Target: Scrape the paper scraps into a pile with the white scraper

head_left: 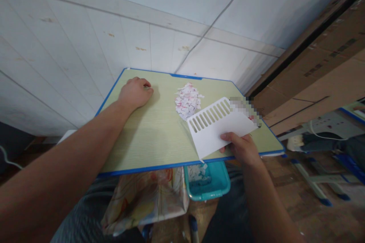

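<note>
My right hand (242, 148) grips a white slotted sheet (213, 133) near its front edge, thumb on top. A row of long narrow slots runs along the sheet's far side. Past its far left corner lies a heap of small torn paper pieces (188, 100), white with pinkish marks. My left hand (135, 92) rests on the desk to the left of the heap, fingers curled in and apart from the paper. Nothing shows in the gap between its thumb and finger. Both hands are over the pale green desk top (159, 140).
Below the desk's front edge hangs a teal plastic basket (209, 195) with paper scraps inside. Beside it is a patterned bag (154, 205). A pixelated patch covers the desk's right side. Cardboard boxes (319, 68) stand at right; a white wall (114, 38) with a cable rises behind.
</note>
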